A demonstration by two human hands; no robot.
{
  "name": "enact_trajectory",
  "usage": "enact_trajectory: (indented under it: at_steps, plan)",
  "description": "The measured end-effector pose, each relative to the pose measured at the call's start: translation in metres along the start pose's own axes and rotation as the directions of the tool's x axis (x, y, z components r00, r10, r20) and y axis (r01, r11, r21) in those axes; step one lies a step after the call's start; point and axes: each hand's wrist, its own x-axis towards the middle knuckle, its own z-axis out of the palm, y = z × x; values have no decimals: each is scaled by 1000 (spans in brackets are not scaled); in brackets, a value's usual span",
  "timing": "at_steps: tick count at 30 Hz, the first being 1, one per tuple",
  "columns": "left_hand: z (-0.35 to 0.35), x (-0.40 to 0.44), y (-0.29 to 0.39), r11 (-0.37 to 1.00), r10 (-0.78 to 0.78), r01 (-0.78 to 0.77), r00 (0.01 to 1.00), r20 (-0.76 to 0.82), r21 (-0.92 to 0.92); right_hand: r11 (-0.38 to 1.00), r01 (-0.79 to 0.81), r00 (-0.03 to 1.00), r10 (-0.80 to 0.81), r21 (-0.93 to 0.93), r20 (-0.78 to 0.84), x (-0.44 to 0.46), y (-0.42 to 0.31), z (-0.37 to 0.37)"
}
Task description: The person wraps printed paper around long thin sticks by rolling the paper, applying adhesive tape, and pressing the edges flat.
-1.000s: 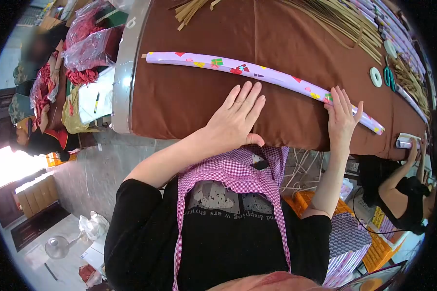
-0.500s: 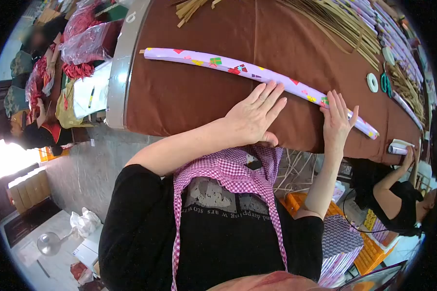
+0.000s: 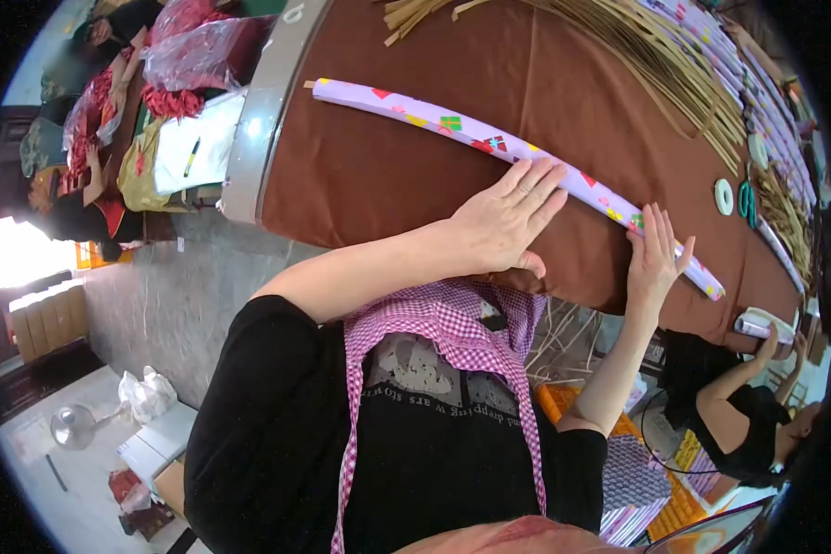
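A long, thin roll of lilac paper printed with coloured gift boxes [image 3: 397, 111] lies slantwise across the brown tablecloth [image 3: 415, 194]. From its far left end sticks a short tan strip [image 3: 308, 84]. My left hand [image 3: 508, 222] is laid flat with fingers outstretched, their tips on the middle of the roll. Further right, my right hand [image 3: 654, 254] rests over the roll near its right end, fingers extended. Both palms face down, and neither hand grips the roll.
Tan strips [image 3: 656, 65] lie along the far side, with more lilac rolls [image 3: 776, 111] beyond. A white tape roll [image 3: 724, 197] and green-handled scissors [image 3: 746, 198] are to the right. A co-worker [image 3: 739, 406] handles a roll at lower right; other people sit at left by red material [image 3: 171, 102].
The view has shifted, so the table sits further right in it. Both hands stay flat on the roll, with only slight movement along it. The co-worker's hands at right have moved a little.
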Motion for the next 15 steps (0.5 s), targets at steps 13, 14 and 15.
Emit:
enact_trajectory:
  at_steps: [13, 14, 15]
  plan:
    - [10, 32, 17, 998, 48, -50, 998, -41, -47, 1000, -6, 1000, 6, -4, -18, 3, -4, -6]
    - [13, 31, 17, 998, 32, -33, 999, -23, -47, 1000, -11, 1000, 11, 9, -9, 1, -3, -6]
    - [12, 29, 16, 999, 47, -47, 999, -6, -12, 1000, -18, 1000, 18, 22, 2, 1, -2, -5]
